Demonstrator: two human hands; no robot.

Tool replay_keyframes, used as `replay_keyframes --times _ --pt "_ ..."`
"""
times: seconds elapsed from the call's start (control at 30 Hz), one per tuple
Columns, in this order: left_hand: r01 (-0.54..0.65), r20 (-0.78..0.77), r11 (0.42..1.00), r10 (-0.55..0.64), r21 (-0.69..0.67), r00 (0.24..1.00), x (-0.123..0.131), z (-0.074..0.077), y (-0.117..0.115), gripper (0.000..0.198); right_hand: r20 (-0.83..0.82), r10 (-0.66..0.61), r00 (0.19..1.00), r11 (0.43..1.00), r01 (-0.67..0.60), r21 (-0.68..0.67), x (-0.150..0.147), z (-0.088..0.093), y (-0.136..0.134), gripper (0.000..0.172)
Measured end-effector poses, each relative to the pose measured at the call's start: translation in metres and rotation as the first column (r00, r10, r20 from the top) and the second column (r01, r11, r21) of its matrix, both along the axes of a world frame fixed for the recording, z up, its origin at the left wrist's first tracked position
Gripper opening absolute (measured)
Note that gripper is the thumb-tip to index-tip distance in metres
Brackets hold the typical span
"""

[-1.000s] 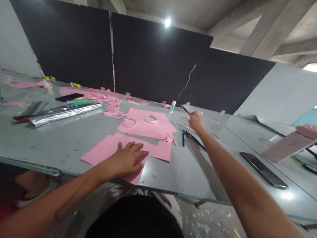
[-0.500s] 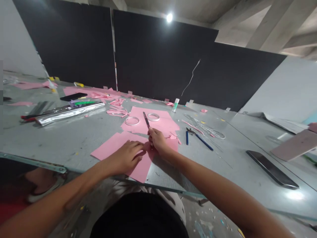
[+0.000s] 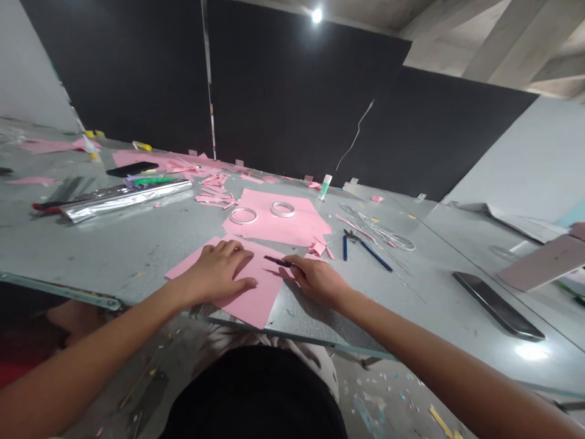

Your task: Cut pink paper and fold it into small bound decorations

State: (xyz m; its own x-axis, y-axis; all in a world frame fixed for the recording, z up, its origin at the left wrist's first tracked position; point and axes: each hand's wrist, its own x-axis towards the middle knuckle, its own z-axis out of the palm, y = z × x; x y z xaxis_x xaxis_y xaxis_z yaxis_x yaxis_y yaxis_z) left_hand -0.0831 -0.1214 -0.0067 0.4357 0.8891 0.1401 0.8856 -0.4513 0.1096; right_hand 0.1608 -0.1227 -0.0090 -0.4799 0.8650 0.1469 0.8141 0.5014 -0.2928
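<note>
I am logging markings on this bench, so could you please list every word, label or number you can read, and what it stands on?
No text can be read.
Label on the glue stick: too small and blurred.
Pink paper under the left hand: no writing visible.
Dark pen in the right hand: no marking visible.

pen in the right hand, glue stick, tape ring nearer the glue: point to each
pen [image 3: 275, 261]: head view, middle of the bare shaft.
glue stick [image 3: 325, 186]: head view, white body.
tape ring [image 3: 283, 214]: head view, near rim.
</note>
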Motion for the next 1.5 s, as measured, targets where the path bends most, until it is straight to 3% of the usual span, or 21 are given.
replay_keyframes --times 0.23,0.63,0.93,1.13,1.2,1.27,1.37,1.5 --pt "0.029 -0.064 0.996 -0.034 -0.088 0.997 -0.004 0.01 0.007 0.068 0.114 0.041 0.993 0.999 -0.039 -0.014 -0.007 0.01 0.001 0.035" --pt "0.03 -0.077 0.998 -0.034 -0.055 0.996 -0.005 -0.009 0.009 0.08 0.215 0.113 0.97 0.99 -0.127 0.053 -0.035 0.015 0.017 0.037" --pt "-0.023 -0.062 1.0 0.022 -0.014 0.998 -0.001 -0.005 0.008 0.068 0.134 -0.02 0.991 1.0 0.02 0.001 -0.019 0.007 0.013 0.032" --pt "-0.016 -0.057 0.998 0.019 0.055 0.998 0.0 -0.003 0.008 0.06 0.069 -0.043 0.997 0.999 0.045 -0.027 -0.008 0.007 0.012 0.032" --pt "0.034 -0.033 0.997 -0.032 0.063 0.999 0.002 0.0 0.003 0.057 0.022 -0.043 0.999 0.998 0.044 -0.045 -0.006 0.005 0.011 0.031" --pt "0.166 -0.003 0.986 -0.166 0.01 0.986 0.003 0.003 -0.008 0.057 -0.056 -0.041 0.998 0.998 0.038 -0.059 -0.004 0.003 0.012 0.03" --pt "0.393 0.032 0.913 -0.392 -0.114 0.92 0.004 0.004 -0.028 0.063 -0.185 -0.042 0.982 0.996 0.028 -0.08 0.0 0.0 0.012 0.028" --pt "0.489 0.066 0.87 -0.485 -0.059 0.872 0.0 -0.001 -0.043 0.033 -0.263 -0.053 0.963 0.992 0.021 -0.121 0.002 0.004 0.006 0.027"
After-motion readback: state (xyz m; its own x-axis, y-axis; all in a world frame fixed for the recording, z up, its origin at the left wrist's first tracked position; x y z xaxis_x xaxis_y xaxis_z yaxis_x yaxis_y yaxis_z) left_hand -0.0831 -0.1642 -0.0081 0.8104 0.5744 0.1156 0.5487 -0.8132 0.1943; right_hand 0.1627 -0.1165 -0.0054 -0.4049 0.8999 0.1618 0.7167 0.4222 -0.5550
